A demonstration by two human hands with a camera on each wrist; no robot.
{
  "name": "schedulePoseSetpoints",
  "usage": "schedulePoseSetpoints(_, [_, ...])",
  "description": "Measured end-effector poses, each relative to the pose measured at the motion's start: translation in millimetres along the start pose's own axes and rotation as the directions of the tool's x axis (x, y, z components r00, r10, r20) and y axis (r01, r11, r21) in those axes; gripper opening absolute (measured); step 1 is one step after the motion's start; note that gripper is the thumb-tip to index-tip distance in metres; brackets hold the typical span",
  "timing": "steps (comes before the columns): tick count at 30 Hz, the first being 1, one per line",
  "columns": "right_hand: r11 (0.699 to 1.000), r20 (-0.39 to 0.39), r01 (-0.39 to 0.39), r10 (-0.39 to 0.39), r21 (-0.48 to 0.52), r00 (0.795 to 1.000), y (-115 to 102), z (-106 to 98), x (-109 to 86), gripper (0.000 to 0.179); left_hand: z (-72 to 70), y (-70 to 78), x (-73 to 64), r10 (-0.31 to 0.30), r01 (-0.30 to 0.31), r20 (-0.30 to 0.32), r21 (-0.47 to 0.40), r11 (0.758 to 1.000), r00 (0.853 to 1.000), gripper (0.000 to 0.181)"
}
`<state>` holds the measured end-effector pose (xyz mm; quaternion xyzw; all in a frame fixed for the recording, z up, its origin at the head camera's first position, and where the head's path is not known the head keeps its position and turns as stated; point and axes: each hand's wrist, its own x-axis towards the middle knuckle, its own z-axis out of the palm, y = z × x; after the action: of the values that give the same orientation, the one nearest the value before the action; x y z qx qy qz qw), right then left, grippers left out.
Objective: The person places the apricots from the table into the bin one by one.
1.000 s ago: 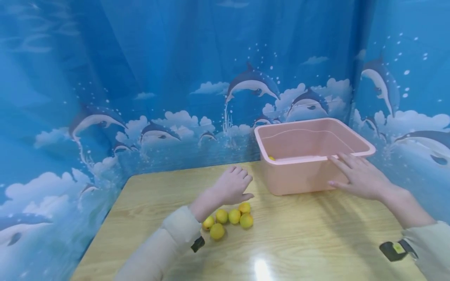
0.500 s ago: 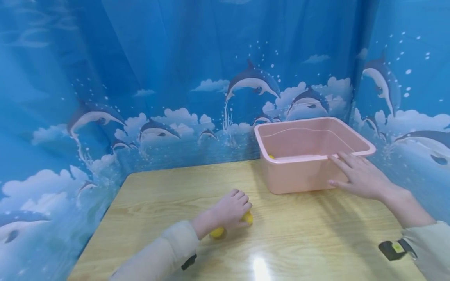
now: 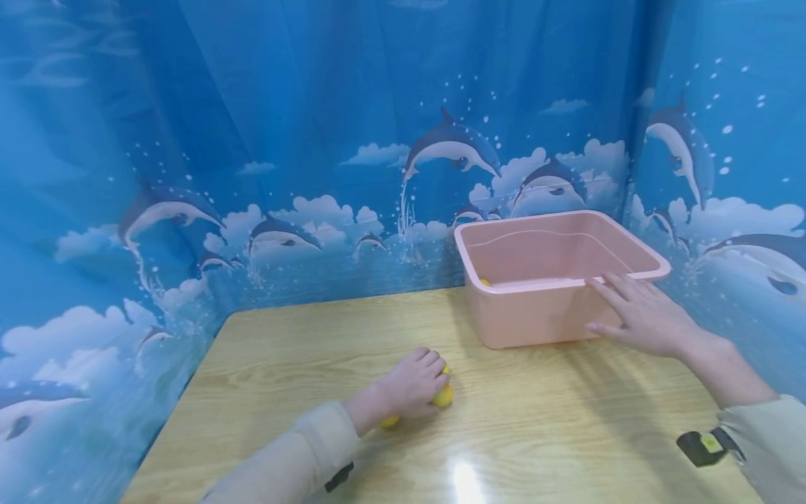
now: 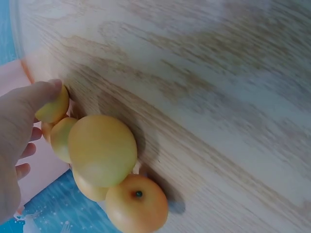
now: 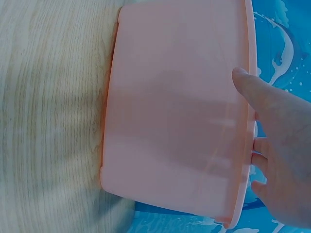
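My left hand (image 3: 412,383) is low over a cluster of small round yellow fruits on the table. In the left wrist view its thumb lies on one yellow fruit (image 4: 54,108), with the fingers curled on the far side. Next to that one sit several more, including a large-looking yellow fruit (image 4: 102,150) and an orange-tinged one (image 4: 137,206) with a dark green stem spot. From the head, most of the fruits are hidden under the hand. On the near rim of the pink plastic tub (image 3: 535,315) rests my right hand (image 3: 655,318), fingers fairly straight, thumb spread below the rim.
The wooden table (image 3: 283,371) has a rounded back left corner. A blue curtain (image 3: 315,91) printed with dolphins hangs behind and on both sides. Inside the tub at its left, a bit of yellow fruit (image 3: 485,282) shows. Dark wrist devices (image 3: 700,448) are strapped on.
My left hand has come down from above the fruits onto them, its fingers now curled round, covering most of the cluster. The right hand stays on the tub's rim.
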<state>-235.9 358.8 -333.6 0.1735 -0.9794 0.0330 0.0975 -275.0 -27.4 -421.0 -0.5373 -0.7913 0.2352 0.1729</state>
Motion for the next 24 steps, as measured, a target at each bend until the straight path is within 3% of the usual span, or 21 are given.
schedulePoseSetpoints(11, [1.0,-0.002,0.009,-0.009,-0.013,1.0,0.7,0.3,-1.0,0.079,-2.4,2.1,6.6,0.061,-0.058,-0.061,0.043,0.997,0.996,0.043])
schedulePoseSetpoints(17, [1.0,0.004,0.015,-0.014,-0.026,1.0,-0.4,-0.9,-0.1,0.079,-13.8,-0.7,12.8,-0.003,-0.005,-0.136,-0.062,0.998,0.991,0.039])
schedulePoseSetpoints(24, [0.999,0.023,0.016,-0.015,-0.045,1.0,-4.1,-5.0,0.3,0.079,-34.2,-10.6,22.4,-0.075,0.046,-0.17,-0.166,0.985,0.983,0.042])
